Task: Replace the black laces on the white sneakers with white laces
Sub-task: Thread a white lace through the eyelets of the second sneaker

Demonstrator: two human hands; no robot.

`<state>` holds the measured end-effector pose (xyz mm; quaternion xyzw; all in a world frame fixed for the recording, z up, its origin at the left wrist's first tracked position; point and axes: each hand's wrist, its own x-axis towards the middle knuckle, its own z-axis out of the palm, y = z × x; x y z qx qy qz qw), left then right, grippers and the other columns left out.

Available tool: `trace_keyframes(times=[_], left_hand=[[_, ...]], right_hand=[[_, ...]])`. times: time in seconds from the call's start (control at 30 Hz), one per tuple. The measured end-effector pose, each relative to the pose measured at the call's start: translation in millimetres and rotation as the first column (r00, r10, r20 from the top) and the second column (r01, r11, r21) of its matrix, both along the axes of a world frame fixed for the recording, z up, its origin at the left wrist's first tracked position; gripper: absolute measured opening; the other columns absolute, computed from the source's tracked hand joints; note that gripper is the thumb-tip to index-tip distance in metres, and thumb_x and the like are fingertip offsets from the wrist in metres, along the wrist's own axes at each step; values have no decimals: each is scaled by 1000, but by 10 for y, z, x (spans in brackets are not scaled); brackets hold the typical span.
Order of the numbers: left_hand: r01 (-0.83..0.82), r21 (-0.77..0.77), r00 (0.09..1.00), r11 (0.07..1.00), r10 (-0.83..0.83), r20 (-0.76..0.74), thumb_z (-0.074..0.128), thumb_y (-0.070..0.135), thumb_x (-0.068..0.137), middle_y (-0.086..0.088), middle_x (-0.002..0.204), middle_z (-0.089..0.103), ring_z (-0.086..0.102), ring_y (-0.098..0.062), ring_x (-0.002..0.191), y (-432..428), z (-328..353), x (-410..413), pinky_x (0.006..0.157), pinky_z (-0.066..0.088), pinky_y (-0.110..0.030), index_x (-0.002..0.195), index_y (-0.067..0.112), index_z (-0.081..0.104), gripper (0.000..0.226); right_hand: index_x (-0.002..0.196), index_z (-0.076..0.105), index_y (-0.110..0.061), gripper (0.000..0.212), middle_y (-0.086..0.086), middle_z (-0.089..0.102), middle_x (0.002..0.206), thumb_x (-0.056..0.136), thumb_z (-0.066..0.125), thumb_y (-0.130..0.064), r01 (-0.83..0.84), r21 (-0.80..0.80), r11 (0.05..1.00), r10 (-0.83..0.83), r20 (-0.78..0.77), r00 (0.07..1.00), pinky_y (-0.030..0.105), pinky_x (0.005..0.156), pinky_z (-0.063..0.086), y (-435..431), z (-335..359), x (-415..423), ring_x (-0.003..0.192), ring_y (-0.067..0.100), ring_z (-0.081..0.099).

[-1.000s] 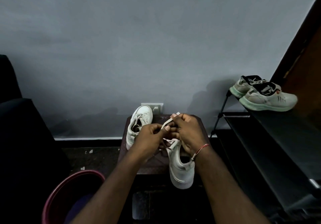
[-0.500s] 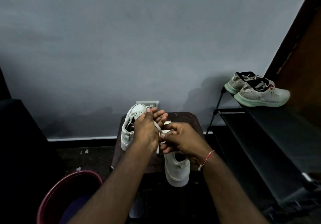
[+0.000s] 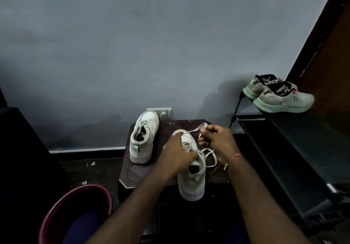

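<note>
Here, in the head view, one white sneaker (image 3: 193, 185) lies at the surface's (image 3: 132, 175) front edge, its heel overhanging. The left hand (image 3: 177, 155) curls its fingers over the eyelets, gripping the shoe. The right hand (image 3: 217, 141) pinches a white lace (image 3: 193, 130) stretched toward the back right corner. A second sneaker (image 3: 144, 135) stands by the left edge.

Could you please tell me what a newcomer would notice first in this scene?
Two hands at centre: the right hand pinches a white lace running from the near sneaker, on which the left hand lies. A second sneaker stands to its left on the dark stool; grey shoes sit on the rack at right.
</note>
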<state>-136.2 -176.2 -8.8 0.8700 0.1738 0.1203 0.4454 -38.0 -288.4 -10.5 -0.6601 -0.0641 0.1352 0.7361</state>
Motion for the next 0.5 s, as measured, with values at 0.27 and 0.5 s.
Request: trace_keyframes(times=[0.27, 0.5], left_hand=[[-178, 268, 983, 947, 161, 86, 63, 21, 77, -1, 106, 55, 54, -25, 100, -143, -297, -73, 81, 45, -38, 99, 18, 55, 24], [-232, 161, 904, 959, 152, 400, 68, 8, 73, 7, 90, 58, 58, -16, 83, -181, -534, -484, 72, 49, -37, 95, 24, 52, 31]], right_hand=[[84, 67, -7, 16, 14, 71, 78, 81, 67, 9, -55, -94, 994, 61, 61, 996, 26, 64, 55, -22, -260, -202, 68, 17, 67], [81, 70, -15, 19, 9, 74, 84, 79, 73, 4, -129, -80, 988, 141, 170, 975, 36, 82, 57, -136, -193, -483, 81, 18, 70]])
